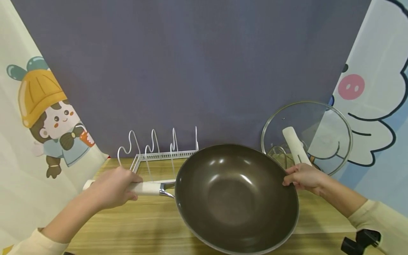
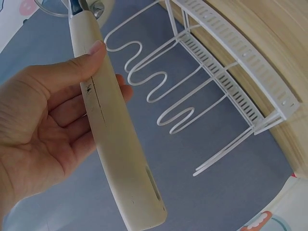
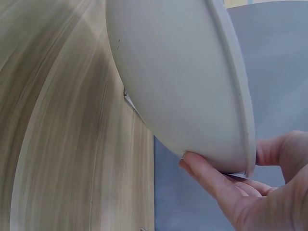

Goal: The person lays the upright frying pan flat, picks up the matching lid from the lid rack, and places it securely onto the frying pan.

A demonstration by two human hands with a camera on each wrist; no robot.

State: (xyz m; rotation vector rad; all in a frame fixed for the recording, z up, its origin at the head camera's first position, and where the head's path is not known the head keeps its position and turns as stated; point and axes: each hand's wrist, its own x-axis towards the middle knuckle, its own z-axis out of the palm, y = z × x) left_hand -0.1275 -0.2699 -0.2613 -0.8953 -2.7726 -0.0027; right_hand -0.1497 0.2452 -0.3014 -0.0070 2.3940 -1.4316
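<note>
A wok (image 1: 236,198), dark brown inside and cream outside, is held by both hands with its inner side facing the head camera. My left hand (image 1: 113,186) grips its cream handle (image 1: 147,188). In the left wrist view the thumb lies across that handle (image 2: 118,139), with fingers behind it. My right hand (image 1: 304,177) pinches the rim on the opposite side. The right wrist view shows the wok's pale underside (image 3: 183,82) over the wooden table, the right hand's fingers (image 3: 207,175) beneath the rim and the thumb on the inner side.
Behind the left hand stands a white wire rack (image 1: 165,155) with wavy dividers, partly hidden by the wok. A glass lid (image 1: 345,141) stands upright at the back right, its cream handle (image 1: 294,143) facing forward. A grey-blue curtain (image 1: 197,71) backs the wooden table (image 1: 143,226).
</note>
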